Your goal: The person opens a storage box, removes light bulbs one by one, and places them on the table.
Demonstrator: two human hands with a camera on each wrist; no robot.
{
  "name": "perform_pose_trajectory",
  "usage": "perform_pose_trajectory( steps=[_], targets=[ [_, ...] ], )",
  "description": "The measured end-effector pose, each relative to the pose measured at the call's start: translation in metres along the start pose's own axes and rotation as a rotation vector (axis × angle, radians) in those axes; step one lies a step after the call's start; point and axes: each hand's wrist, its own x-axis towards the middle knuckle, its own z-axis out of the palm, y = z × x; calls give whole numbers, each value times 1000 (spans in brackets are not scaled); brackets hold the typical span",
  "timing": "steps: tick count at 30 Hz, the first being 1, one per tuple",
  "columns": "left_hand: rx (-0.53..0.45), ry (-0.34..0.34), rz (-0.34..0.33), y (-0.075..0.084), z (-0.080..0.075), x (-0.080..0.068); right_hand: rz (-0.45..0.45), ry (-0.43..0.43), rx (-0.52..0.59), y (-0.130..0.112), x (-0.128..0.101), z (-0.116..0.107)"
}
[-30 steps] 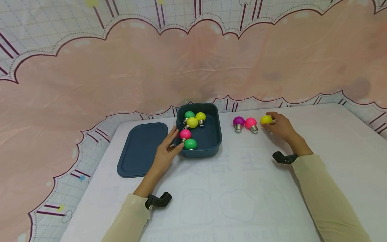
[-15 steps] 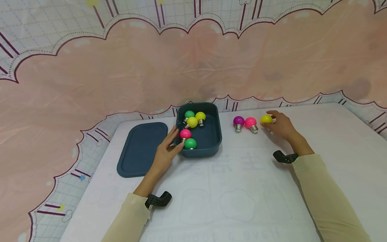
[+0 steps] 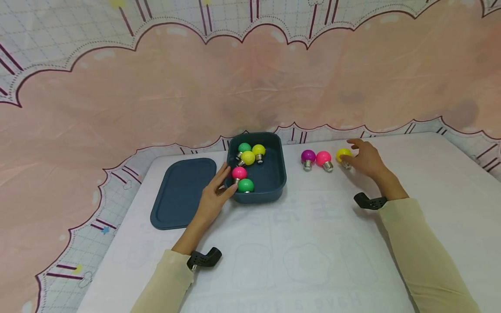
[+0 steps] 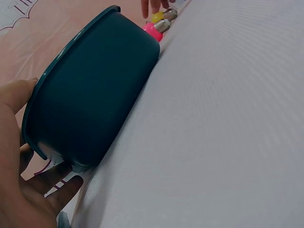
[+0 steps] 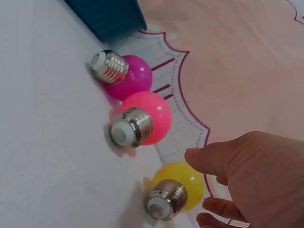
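1. Right hand sits at the yellow bulb on the table, far right of a row of three. Fingers are loosely spread, not wrapped round it. In the right wrist view the thumb tip hovers over the yellow bulb, with other fingertips just beside it low down. I can't tell whether they touch it.
2. The yellow bulb lies on its side, long axis roughly flat on the table. Its metal screw base points toward the person and its dome toward the backdrop.
3. The pink bulb is just left of it and the purple bulb further left. All three are close together but apart. The pink bulb also lies on its side, base toward the person. The purple bulb's base faces the person too.
4. Left hand rests open against the near-left corner of the dark blue tub. Straight fingers lie along the outer wall with the thumb at the rim. It isn't gripping.
5. The tub holds five bulbs: a green and two yellow at the back, a pink and a green at the front.
6. The matching lid lies flat on the table just left of the tub, beside the left hand.
7. Both sleeves are pale, each with a black wrist mount.
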Motion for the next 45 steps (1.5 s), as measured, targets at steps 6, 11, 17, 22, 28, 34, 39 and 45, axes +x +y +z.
perform_pose_trajectory(
  steps=[6, 11, 17, 22, 28, 34, 39, 45],
  targets=[
    [-1, -2, -9, -1, 0, 0, -22, 4, 6, -5, -1, -5],
    [2, -2, 1, -1, 0, 0, -53, 22, 24, -13, -2, -7],
    [-1, 0, 4, -1, -1, 0, -87, 30, 53, -28, -2, -7],
    [-1, 0, 0, -1, -1, 1, -119, 28, 79, -44, 1, -1],
    [2, 1, -3, -1, 0, 0, -185, 23, 80, -70, 3, 8],
    [1, 0, 4, -1, -1, 0, -211, -4, 93, -100, 3, 21],
    [8, 2, 6, -1, -1, 0, -280, -26, 96, -122, 0, 33],
    [15, 3, -3, -1, -1, 0, -338, -64, 93, -142, -5, 44]
  ],
)
